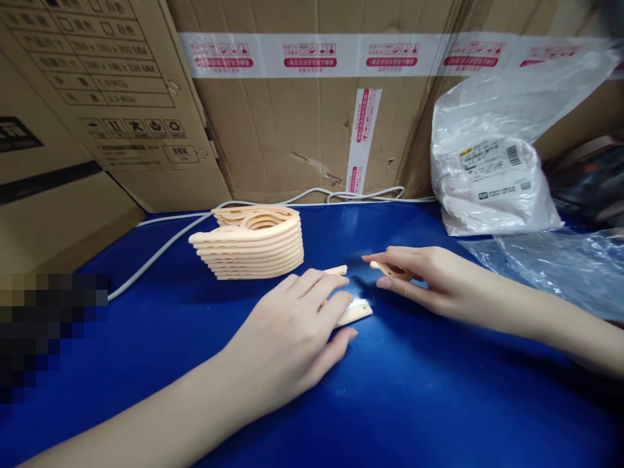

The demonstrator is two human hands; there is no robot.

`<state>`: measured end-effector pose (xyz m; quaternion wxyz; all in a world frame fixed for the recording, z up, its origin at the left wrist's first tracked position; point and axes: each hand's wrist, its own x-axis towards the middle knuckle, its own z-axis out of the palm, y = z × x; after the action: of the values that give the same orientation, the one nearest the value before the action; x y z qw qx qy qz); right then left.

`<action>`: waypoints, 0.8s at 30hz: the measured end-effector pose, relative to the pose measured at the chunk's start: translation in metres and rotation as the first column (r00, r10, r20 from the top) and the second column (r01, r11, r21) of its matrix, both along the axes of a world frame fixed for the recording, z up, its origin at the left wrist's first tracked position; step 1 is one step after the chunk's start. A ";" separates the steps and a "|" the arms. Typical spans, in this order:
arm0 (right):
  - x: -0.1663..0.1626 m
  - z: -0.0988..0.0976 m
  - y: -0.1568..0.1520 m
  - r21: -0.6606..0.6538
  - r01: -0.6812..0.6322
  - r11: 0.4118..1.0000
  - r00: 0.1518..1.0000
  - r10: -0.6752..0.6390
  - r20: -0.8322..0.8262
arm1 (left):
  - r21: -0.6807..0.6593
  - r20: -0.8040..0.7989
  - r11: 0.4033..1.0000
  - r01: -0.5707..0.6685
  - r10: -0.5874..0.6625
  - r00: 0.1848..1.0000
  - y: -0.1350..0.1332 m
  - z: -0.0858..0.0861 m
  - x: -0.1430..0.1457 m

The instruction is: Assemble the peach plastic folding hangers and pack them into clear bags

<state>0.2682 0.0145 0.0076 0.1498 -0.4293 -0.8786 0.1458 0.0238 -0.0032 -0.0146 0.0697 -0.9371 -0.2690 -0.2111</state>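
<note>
Nearest you on the blue bench [414,403], your left hand [292,331] lies palm down with the fingers spread, its grip open: it presses on a flat peach plastic strip [358,314] and clasps nothing. One end of the strip shows past your fingertips and another bit shows beyond your knuckles; the middle is hidden under the hand. Just beyond, your right hand [424,276] comes in from the side with its grip closed, thumb and fingers pinching a small peach part [379,266] whose rounded tip points toward the strip, near it but apart. To bring the two together cleanly, I would press the strip flat so it cannot skate on the smooth bench, uncover the end you are aiming for, and hold the small part close to its tip so it does not twist. Farther back, just beside your left hand, stands a neat stack of curved peach pieces [253,244]; mind your knuckles there. A pale cable [160,250] runs behind the stack along the bench edge. On the right a labelled plastic bag [492,175] sits over a clear plastic sheet [550,266], and taped cardboard boxes [292,136] close off the back.
</note>
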 end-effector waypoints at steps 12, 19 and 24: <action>-0.007 -0.003 -0.006 -0.053 0.010 0.999 0.991 -0.002 0.136 | -0.347 -0.064 0.938 0.012 -0.037 0.997 0.010 -0.009 -0.004; -0.010 -0.002 -0.007 -0.168 -0.032 0.985 0.994 0.050 0.100 | -0.364 0.033 0.931 0.031 -0.020 0.999 0.013 -0.010 -0.005; -0.010 -0.004 -0.008 -0.216 -0.066 0.974 0.996 0.076 0.038 | -0.375 0.045 0.927 0.030 -0.014 0.999 0.015 -0.014 -0.006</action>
<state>0.2581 0.0068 0.0035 0.0770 -0.4145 -0.8758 0.2353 0.0180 0.0113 -0.0283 -0.1187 -0.9315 -0.2954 -0.1758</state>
